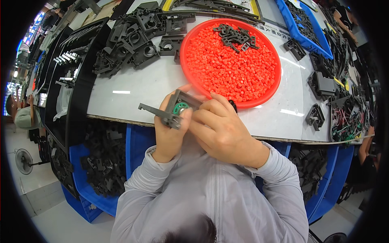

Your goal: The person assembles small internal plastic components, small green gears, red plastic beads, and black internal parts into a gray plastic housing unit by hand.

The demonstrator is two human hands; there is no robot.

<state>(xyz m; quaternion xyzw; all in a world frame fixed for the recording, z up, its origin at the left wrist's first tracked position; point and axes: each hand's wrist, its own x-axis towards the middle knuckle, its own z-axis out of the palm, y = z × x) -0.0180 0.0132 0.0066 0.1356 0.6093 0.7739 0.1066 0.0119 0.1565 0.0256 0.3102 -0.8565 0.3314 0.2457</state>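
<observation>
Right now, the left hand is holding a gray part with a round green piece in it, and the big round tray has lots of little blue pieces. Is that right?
Not quite: the little pieces in the big round tray are red, not blue, as the head view shows. The left hand does hold the gray part with its round green piece.

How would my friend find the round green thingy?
Find the big round red tray on the white table. Just below it in the picture, the left hand holds a gray plastic part. The green ring sits inside; its bright green stands out from the gray plastic around it.
</observation>
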